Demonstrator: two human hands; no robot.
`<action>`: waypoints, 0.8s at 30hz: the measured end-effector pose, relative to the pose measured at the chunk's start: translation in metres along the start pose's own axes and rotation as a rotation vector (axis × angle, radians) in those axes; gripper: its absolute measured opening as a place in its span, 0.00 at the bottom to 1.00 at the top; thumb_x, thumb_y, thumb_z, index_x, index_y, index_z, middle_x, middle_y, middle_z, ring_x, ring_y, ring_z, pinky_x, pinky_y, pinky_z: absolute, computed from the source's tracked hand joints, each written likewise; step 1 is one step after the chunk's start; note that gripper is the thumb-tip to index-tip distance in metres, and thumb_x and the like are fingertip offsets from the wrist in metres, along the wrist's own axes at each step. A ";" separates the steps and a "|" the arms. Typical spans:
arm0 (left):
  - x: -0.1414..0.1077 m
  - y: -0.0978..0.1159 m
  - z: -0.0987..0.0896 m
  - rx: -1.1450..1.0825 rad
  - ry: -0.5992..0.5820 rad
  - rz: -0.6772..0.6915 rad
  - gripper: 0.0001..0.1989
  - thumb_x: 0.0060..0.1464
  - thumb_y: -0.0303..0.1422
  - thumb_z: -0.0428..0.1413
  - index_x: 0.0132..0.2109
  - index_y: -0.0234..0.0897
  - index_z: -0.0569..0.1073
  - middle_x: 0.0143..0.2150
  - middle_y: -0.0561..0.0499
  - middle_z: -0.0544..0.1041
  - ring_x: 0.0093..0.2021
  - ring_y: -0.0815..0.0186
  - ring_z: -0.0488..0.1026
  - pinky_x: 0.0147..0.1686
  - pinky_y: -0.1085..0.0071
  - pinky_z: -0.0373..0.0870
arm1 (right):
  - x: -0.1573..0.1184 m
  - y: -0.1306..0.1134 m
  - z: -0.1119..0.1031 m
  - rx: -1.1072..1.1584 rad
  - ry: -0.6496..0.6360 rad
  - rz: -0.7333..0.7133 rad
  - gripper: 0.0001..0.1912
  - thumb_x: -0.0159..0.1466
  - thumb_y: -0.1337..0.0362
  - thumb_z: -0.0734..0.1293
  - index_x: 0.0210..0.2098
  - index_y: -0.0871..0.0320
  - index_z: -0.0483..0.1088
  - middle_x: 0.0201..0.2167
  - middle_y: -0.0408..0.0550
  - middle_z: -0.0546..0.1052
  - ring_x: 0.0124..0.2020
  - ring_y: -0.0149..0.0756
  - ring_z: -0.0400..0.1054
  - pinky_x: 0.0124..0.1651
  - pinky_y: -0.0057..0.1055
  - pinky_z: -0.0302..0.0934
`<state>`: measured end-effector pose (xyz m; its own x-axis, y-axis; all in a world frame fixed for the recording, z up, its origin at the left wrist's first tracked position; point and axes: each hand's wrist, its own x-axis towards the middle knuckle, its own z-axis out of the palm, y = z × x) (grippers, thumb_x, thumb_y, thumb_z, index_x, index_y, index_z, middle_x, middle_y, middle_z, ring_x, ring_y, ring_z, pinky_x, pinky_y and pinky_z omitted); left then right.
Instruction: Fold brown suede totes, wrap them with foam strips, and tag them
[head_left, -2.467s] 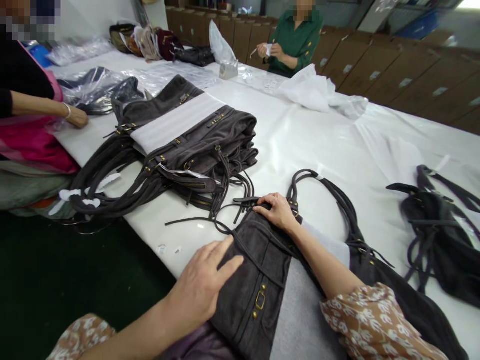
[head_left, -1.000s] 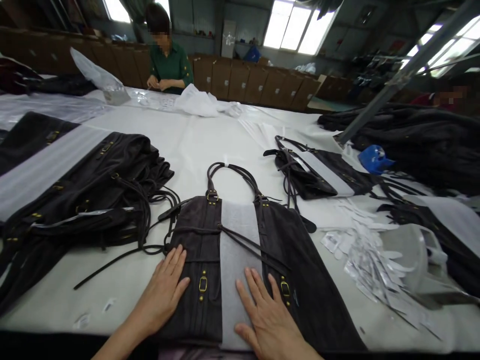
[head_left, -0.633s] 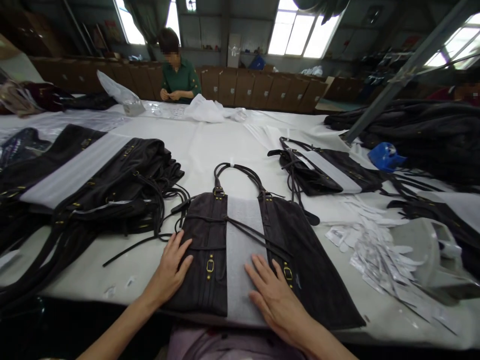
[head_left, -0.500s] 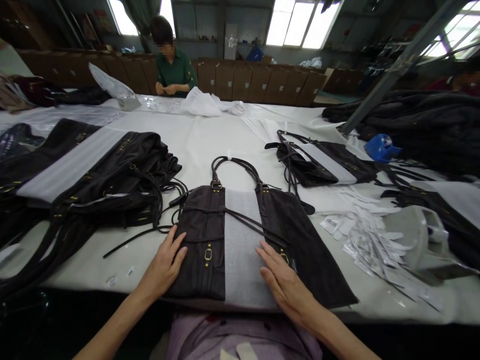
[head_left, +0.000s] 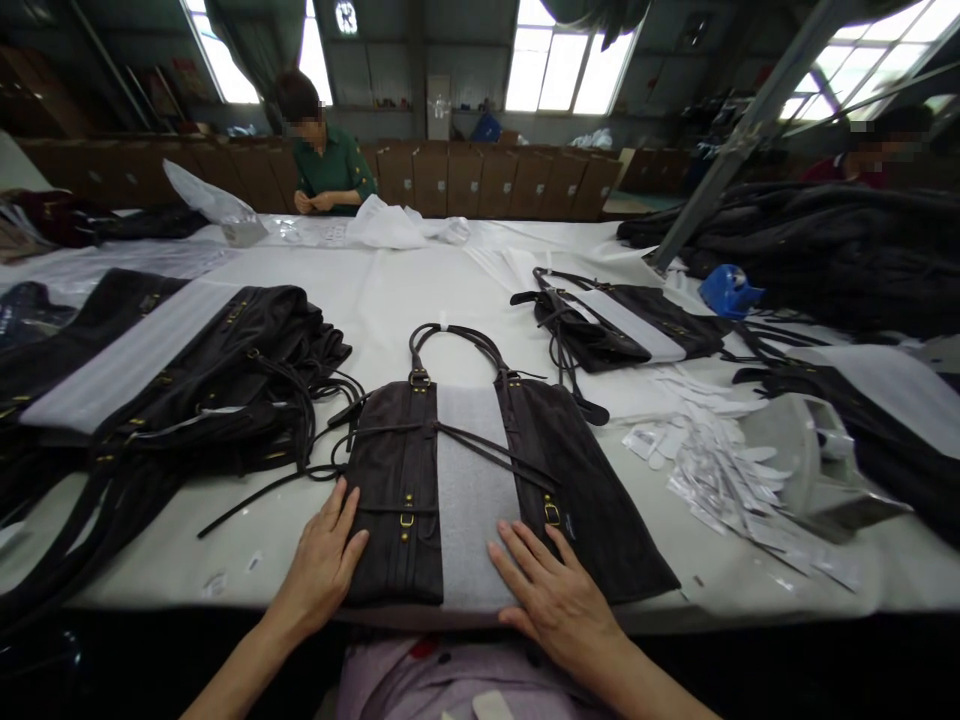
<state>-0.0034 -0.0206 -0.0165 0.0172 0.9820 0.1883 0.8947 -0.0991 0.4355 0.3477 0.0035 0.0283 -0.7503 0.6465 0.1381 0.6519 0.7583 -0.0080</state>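
Observation:
A dark handbag (head_left: 600, 500) lies flat at the table's front edge, its looped handles pointing away from me. Around its middle runs a white foam wrap (head_left: 472, 480), crossed by thin dark straps (head_left: 495, 447). Gold buckles (head_left: 553, 512) show on its front. At the bag's left edge rests my left hand (head_left: 319, 560), fingers stretched out and holding nothing. My right hand (head_left: 551, 590) lies on the foam wrap and the lower right part of the bag, fingers spread.
Stacked wrapped bags (head_left: 225, 350) stand at left, with trailing straps. Another wrapped bag (head_left: 637, 320) lies behind at right. White tags (head_left: 720, 470) and a grey tape dispenser (head_left: 802, 460) are on the right. Across the table a person (head_left: 330, 165) stands before brown cartons (head_left: 465, 180).
My right hand has moved down and spread its fingers on the bag. My left hand has shifted slightly down along the left edge. The camera view has tilted up a little.

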 end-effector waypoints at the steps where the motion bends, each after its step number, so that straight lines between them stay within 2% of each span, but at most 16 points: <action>1: 0.000 0.000 0.001 -0.021 0.003 -0.010 0.28 0.63 0.37 0.43 0.68 0.43 0.46 0.70 0.41 0.45 0.68 0.52 0.49 0.62 0.44 0.54 | 0.000 0.001 0.000 -0.005 -0.003 -0.004 0.36 0.57 0.54 0.71 0.61 0.55 0.59 0.63 0.57 0.61 0.61 0.52 0.58 0.59 0.52 0.52; 4: -0.001 0.004 0.000 -0.112 0.007 -0.065 0.27 0.64 0.37 0.42 0.68 0.45 0.47 0.71 0.44 0.44 0.69 0.56 0.46 0.63 0.47 0.51 | 0.000 -0.001 -0.001 -0.018 0.027 -0.018 0.40 0.54 0.48 0.72 0.61 0.56 0.59 0.61 0.61 0.62 0.60 0.54 0.59 0.58 0.54 0.53; 6: -0.001 0.006 -0.002 -0.164 0.018 -0.092 0.26 0.64 0.38 0.41 0.67 0.45 0.48 0.71 0.45 0.44 0.69 0.58 0.44 0.64 0.49 0.51 | -0.001 -0.005 0.004 -0.028 0.074 -0.021 0.38 0.56 0.48 0.70 0.61 0.54 0.59 0.61 0.60 0.64 0.60 0.53 0.59 0.59 0.54 0.53; 12: 0.000 0.008 -0.009 -0.229 0.044 -0.117 0.25 0.63 0.39 0.43 0.66 0.44 0.54 0.70 0.45 0.47 0.68 0.59 0.46 0.64 0.50 0.51 | 0.008 -0.022 0.023 -0.104 0.274 -0.037 0.25 0.62 0.60 0.66 0.58 0.59 0.64 0.55 0.64 0.70 0.57 0.52 0.63 0.56 0.47 0.60; 15: 0.001 0.009 -0.012 -0.238 0.021 -0.138 0.24 0.63 0.40 0.43 0.65 0.41 0.56 0.70 0.43 0.49 0.68 0.58 0.47 0.64 0.50 0.51 | 0.016 -0.026 0.023 -0.126 0.307 -0.059 0.20 0.65 0.67 0.62 0.57 0.58 0.65 0.53 0.61 0.72 0.56 0.47 0.65 0.56 0.42 0.61; 17: 0.001 0.009 -0.012 -0.234 0.020 -0.135 0.25 0.63 0.40 0.43 0.65 0.40 0.56 0.69 0.42 0.49 0.68 0.58 0.48 0.64 0.51 0.51 | 0.016 -0.026 0.025 -0.115 0.324 -0.062 0.21 0.65 0.68 0.61 0.57 0.57 0.65 0.54 0.59 0.72 0.57 0.46 0.64 0.57 0.42 0.60; 19: -0.001 0.009 -0.009 -0.209 0.035 -0.111 0.25 0.63 0.40 0.43 0.65 0.40 0.55 0.70 0.41 0.48 0.68 0.58 0.47 0.64 0.51 0.52 | 0.012 -0.024 0.030 -0.097 0.337 -0.071 0.22 0.65 0.66 0.63 0.58 0.57 0.64 0.55 0.60 0.70 0.58 0.47 0.62 0.57 0.44 0.59; 22: -0.004 0.008 -0.004 -0.119 0.051 -0.060 0.26 0.63 0.38 0.42 0.66 0.39 0.53 0.70 0.41 0.47 0.69 0.56 0.46 0.64 0.48 0.51 | 0.003 -0.019 0.032 -0.055 0.289 -0.065 0.28 0.63 0.53 0.66 0.59 0.60 0.63 0.57 0.62 0.67 0.59 0.50 0.60 0.58 0.47 0.57; 24: -0.005 0.007 -0.002 -0.058 0.048 -0.041 0.26 0.64 0.37 0.41 0.67 0.39 0.51 0.70 0.41 0.48 0.68 0.56 0.46 0.63 0.47 0.51 | 0.000 -0.014 0.026 -0.022 0.238 -0.046 0.33 0.61 0.46 0.65 0.58 0.60 0.63 0.58 0.61 0.67 0.59 0.50 0.59 0.59 0.48 0.54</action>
<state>0.0016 -0.0268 -0.0130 -0.0418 0.9767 0.2104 0.8668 -0.0693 0.4939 0.3357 -0.0043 0.0027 -0.7340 0.5713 0.3672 0.6216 0.7829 0.0244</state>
